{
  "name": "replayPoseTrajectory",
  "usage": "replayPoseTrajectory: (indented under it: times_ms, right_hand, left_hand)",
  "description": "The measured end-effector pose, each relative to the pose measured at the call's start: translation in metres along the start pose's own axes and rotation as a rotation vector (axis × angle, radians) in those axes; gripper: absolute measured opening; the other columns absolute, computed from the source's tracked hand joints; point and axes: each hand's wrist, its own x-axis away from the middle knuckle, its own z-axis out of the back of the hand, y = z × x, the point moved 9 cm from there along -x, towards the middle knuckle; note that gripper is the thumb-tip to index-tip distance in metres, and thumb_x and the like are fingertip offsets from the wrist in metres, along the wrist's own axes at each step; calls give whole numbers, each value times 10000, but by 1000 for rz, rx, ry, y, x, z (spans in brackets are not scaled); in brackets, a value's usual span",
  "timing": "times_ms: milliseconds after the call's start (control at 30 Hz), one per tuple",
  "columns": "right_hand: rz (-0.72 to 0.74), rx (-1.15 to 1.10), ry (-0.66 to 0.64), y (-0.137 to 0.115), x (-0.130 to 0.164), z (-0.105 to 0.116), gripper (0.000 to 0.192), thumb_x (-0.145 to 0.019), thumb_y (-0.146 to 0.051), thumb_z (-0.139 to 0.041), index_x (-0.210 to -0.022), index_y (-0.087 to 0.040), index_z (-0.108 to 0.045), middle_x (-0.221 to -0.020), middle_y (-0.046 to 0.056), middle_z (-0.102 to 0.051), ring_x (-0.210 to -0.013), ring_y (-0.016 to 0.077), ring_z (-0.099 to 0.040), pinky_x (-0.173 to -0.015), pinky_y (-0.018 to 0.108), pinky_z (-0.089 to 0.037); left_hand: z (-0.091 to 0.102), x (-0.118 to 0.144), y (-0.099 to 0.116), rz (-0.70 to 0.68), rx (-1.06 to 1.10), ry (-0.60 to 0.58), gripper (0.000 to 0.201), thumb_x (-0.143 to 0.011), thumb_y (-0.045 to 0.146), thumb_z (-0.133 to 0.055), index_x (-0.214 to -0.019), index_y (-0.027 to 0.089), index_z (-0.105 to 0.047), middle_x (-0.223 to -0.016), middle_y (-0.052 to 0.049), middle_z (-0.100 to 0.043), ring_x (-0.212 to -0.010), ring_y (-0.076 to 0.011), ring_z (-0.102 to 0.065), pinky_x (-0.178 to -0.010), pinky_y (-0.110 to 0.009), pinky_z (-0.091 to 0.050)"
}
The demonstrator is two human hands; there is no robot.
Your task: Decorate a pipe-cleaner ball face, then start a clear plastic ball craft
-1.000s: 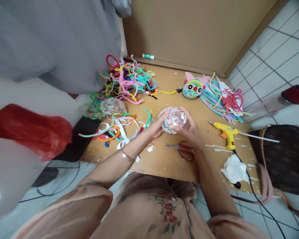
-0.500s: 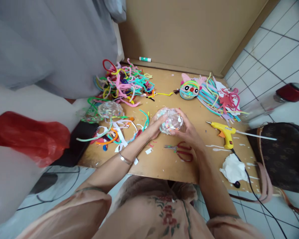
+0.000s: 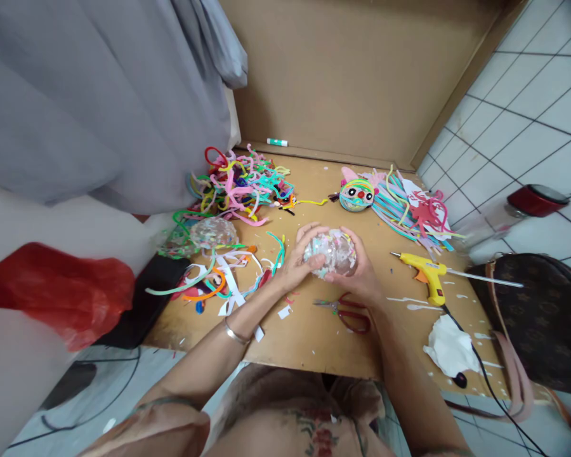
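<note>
A clear, rounded ball-like piece (image 3: 332,249) flecked with coloured bits is held between both hands just above the table. My left hand (image 3: 304,257) wraps its left side, thumb across the front. My right hand (image 3: 359,270) grips the opposite side. Red-handled scissors (image 3: 345,311) lie on the table just below my hands. Left of them rests a similar clear rounded piece (image 3: 214,233), by a tangle of pipe cleaners (image 3: 247,184). Behind my hands lies a round colourful face (image 3: 356,193) with googly eyes, a red nose and long pipe-cleaner strands.
A yellow glue gun (image 3: 423,273) with a glue stick and cord lies at right, near crumpled white tissue (image 3: 451,346). Beyond are a brown handbag (image 3: 533,317) and a red-capped bottle (image 3: 535,202). A red plastic bag (image 3: 61,285) is at left. A glue stick tube (image 3: 277,142) sits at the back.
The view has tilted up, so everything sits lower in the picture. My left-hand fingers have spread over the top of the clear piece, which both hands still hold.
</note>
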Motion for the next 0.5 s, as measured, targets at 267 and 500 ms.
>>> replayPoseTrajectory:
  times_ms: [267,500]
  right_hand:
    - [237,286,39,-21,0,9,953,-601,-552,-891,-1416,-256,-495,-1508,133,-466,-1464,352,-403,-1239,543,-319]
    - [303,366,8,-26,-1,11,943,-626,-645,-848,-1428,-287,-503,-1530,121,-463,-1478,351,-391,-1231,554,-333]
  left_hand:
    - [7,-1,1,-33,256,96,344,-790,442,-787,-1089,273,-768,-1328,-99,-648,-1285,-269,-568,-1109,-420,-413]
    - [9,0,-9,50,432,156,254,-736,382,-842,-938,245,-772,-1283,-94,-706,-1256,-272,-612,-1083,-436,-427]
